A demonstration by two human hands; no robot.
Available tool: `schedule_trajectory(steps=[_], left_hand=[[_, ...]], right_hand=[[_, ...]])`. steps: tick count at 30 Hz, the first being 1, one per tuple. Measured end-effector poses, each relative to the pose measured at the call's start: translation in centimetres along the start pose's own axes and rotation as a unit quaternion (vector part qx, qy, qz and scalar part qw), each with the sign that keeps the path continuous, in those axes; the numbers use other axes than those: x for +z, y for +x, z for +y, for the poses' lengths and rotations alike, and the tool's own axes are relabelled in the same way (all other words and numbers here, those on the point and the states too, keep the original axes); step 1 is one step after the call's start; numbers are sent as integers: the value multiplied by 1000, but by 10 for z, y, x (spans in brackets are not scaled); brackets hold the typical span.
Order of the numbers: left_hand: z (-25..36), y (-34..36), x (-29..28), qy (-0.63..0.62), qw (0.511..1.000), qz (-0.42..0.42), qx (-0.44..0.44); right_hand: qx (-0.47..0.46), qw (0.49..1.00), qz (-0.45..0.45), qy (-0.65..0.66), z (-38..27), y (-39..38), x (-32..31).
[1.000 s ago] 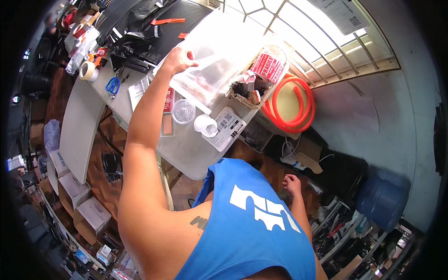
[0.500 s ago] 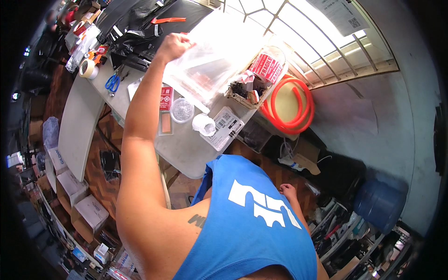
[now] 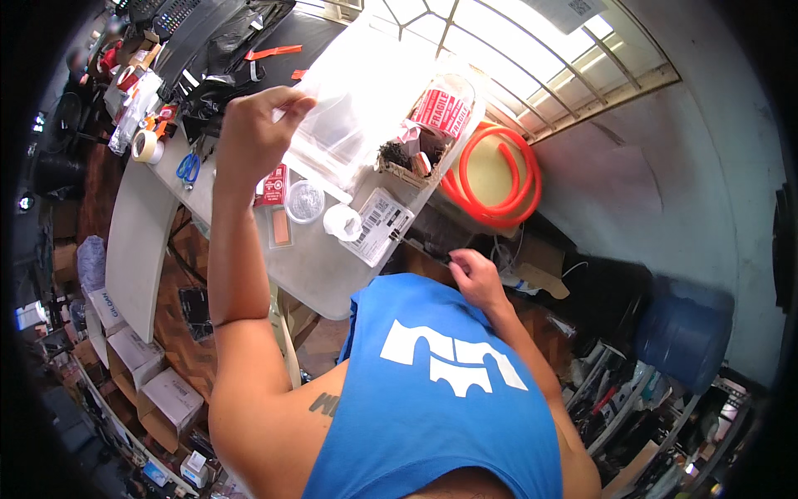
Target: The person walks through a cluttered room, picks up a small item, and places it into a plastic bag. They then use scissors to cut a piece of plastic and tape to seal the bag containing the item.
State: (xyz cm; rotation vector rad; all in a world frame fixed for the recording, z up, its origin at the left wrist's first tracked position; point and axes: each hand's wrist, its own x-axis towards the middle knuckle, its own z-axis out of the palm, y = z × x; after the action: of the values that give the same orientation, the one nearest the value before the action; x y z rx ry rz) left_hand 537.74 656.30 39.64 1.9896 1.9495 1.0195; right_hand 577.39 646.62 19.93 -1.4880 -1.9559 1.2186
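1. White work table (image 3: 320, 266): long, pale, crowded with small goods; stands below the raised arm, so everything lies within reach.
2. Orange hose (image 3: 492, 175): coiled in a ring beyond the table's far corner, off the working surface, probably parked out of the way.
3. Clear plastic bag (image 3: 366, 100): large, flat, see-through, glossy with glare from the window grille behind; held up in the air above the table, apparently lifted against the light for a look through it. Contents, if any, cannot be told.
4. Left hand (image 3: 253, 133): raised high, fingers closed in a pinch on the bag's left edge; grip at the edge keeps the sheet hanging flat.
5. Right hand (image 3: 475, 274): low, beside the table's near edge by the blue shirt, fingers curled; holding something or not, cannot tell.
6. Wicker basket (image 3: 416, 158): on the table under the bag, packed with dark bits and a red-and-white tape roll (image 3: 440, 108).
7. White label sheet (image 3: 378, 226): flat near the table edge.
8. Round clear lid (image 3: 305, 201) and a white cup (image 3: 342, 222): side by side, left of the label sheet.
9. Blue scissors (image 3: 189, 168) and a beige tape roll (image 3: 146, 146): far left, well apart from the bag.
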Motion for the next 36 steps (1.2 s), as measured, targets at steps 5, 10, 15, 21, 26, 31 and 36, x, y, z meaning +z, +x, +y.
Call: schedule_trajectory(steps=[5,10,15,21,26,31,36], left_hand=[[80,-74,-76,27,1000,-2,15],[207,-161,-127,59,980,-189,26],[282,-246,-95,50,985,-149,-66],[308,-384,-53,58,953,6,-298],[328,-484,-41,-166,881,-43,-440],[316,-584,-23,-150,865,124,-462],[314,-718,-43,-220,764,280,-538]], right_hand=[[-363,930,-37,-27,-141,35,-21],[-578,815,-16,32,-235,-5,-59],[-566,762,-307,61,-237,-60,-50],[-525,709,-448,144,-179,-124,-21],[-480,689,-526,138,-157,-170,-6],[-367,720,-577,117,-172,-214,36],[-594,724,-347,55,-201,-297,134]])
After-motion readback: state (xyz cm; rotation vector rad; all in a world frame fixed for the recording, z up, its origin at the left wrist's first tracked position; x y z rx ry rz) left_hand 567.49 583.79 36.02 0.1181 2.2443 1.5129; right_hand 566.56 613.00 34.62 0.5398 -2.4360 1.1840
